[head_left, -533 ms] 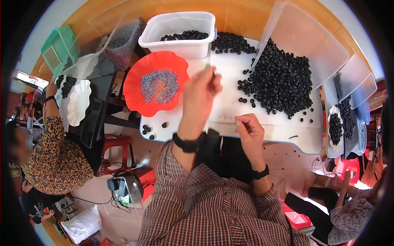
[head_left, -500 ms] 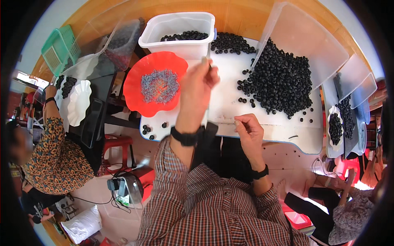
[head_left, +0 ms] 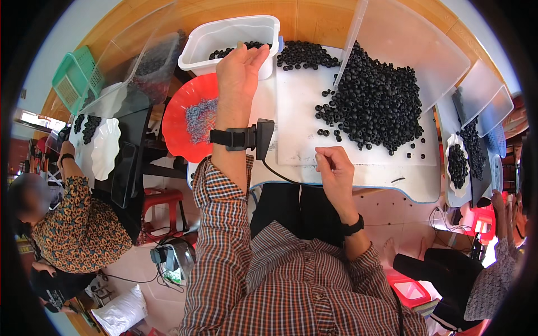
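Note:
My left hand (head_left: 240, 66) reaches over the near rim of a white plastic bin (head_left: 193, 46), its fingers stretched out with nothing visible in them. Inside the bin, partly behind that hand, lie black beads (head_left: 221, 54). Below and left of the hand is a red scalloped dish (head_left: 175, 126) with small bluish-grey pieces (head_left: 199, 120) in it, partly covered by my forearm. My right hand (head_left: 335, 169) hovers at the table's near edge, thumb and fingers pinched together; whatever they hold, if anything, is too small to make out. It is nearest to a heap of black beads (head_left: 384, 103).
A tilted clear plastic box (head_left: 414, 50) stands behind the bead heap. More beads (head_left: 307, 55) lie beside the bin. A short dark strip (head_left: 398, 180) rests near the table's front edge. People work at left and right, near white scalloped dishes (head_left: 106, 148).
My left hand has moved forward and left, from beside the red dish to above the white bin, and its fingers have spread from a pinch. My right hand stays nearly in place.

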